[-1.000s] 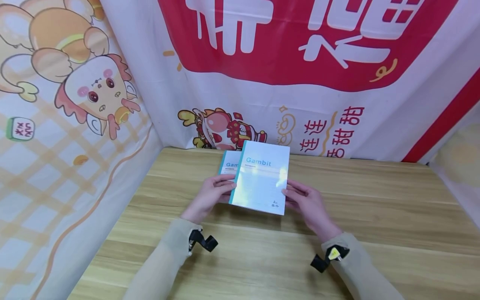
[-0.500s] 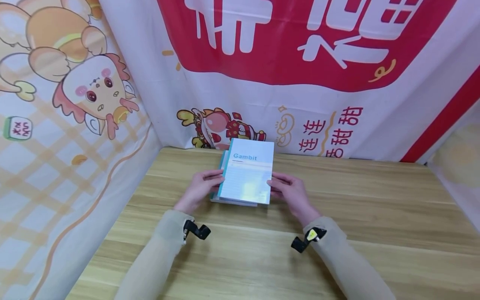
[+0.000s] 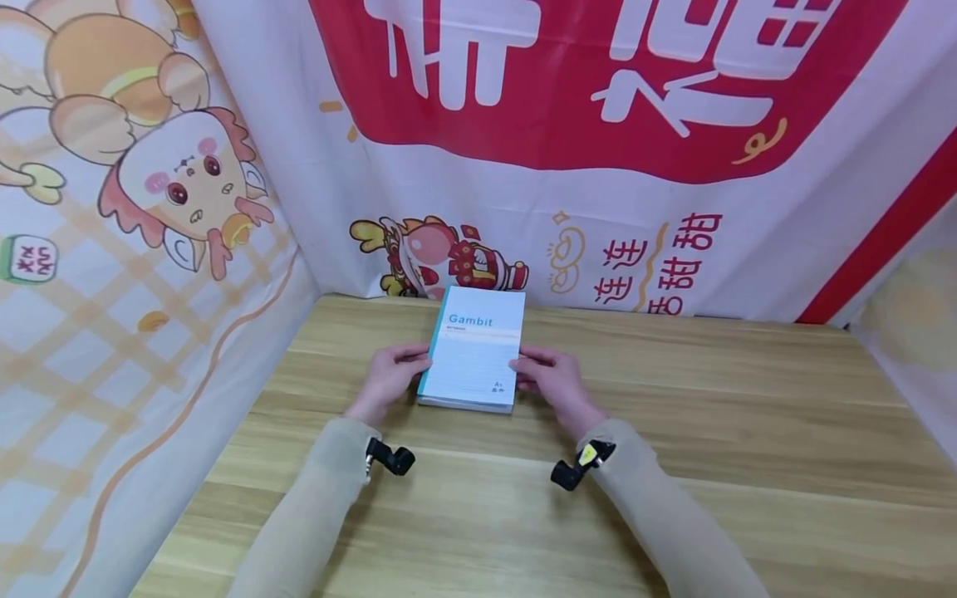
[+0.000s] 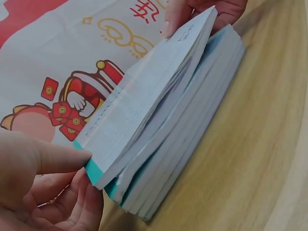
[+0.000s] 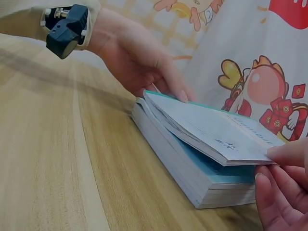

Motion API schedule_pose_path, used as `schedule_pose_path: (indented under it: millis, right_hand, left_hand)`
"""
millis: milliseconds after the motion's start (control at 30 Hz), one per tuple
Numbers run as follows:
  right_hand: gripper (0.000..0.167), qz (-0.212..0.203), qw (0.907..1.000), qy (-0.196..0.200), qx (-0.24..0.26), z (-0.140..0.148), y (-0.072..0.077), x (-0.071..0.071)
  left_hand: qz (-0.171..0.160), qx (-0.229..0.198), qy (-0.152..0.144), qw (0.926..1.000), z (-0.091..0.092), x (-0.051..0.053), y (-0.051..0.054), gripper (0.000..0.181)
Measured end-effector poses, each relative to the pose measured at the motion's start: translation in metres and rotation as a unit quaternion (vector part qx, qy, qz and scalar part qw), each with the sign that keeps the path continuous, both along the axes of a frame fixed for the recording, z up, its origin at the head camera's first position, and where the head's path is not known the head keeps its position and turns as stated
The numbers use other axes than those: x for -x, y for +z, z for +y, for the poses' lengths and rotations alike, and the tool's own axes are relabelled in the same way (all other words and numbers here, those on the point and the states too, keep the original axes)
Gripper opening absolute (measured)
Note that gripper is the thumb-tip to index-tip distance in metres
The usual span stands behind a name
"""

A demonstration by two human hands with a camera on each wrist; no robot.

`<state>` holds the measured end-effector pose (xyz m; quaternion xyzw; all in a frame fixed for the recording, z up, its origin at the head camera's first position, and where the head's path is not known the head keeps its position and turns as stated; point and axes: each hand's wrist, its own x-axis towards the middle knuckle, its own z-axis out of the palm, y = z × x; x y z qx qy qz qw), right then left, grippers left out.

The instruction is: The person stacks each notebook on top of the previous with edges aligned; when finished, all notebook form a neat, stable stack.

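A white notebook [image 3: 474, 349] with a teal spine and "Gambit" on its cover lies on a stack of several similar notebooks [image 5: 192, 178]. My left hand [image 3: 389, 380] pinches its spine edge, thumb on the cover and fingers below. On the opposite edge my right hand [image 3: 555, 378] holds it the same way. In the right wrist view the top notebook [image 5: 211, 127] is tilted, its right side lifted off the stack. The left wrist view shows a gap between its pages and the notebooks [image 4: 192, 130] underneath.
The stack stands on a wood-grain table [image 3: 478, 515], close to the printed cloth [image 3: 568, 224] at the back. Another patterned cloth [image 3: 149, 357] hangs along the left side. Each sleeve carries a small black wrist camera [image 3: 390, 457].
Both hands have carried the top notebook left and down onto the stack. It has come into line with the notebooks below, which showed at its left side before.
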<state>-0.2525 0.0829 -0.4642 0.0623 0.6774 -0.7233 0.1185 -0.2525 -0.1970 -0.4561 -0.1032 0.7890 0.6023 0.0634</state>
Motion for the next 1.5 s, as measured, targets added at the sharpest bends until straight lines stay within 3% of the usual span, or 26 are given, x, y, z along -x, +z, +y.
schedule_pose_path:
  millis: [133, 333, 733, 1500]
  right_hand:
    - [0.043, -0.003, 0.9999, 0.003, -0.015, -0.0026, -0.0023, -0.0002]
    - [0.05, 0.001, 0.999, 0.01, -0.043, -0.0041, -0.003, -0.0006]
    - [0.047, 0.013, 0.9964, -0.001, -0.084, -0.0061, -0.0019, -0.0041]
    - [0.049, 0.017, 0.9938, -0.013, -0.109, -0.0083, -0.0048, -0.0057]
  left_hand:
    - [0.004, 0.012, 0.013, 0.9998, -0.0007, -0.0016, -0.003, 0.034]
    - [-0.013, 0.024, 0.008, 0.9996, -0.0022, -0.0052, -0.0014, 0.034]
    - [-0.017, 0.048, 0.014, 0.9986, 0.0001, -0.0072, -0.0046, 0.034]
    - [-0.017, 0.047, 0.009, 0.9987, 0.004, -0.0047, -0.0037, 0.034]
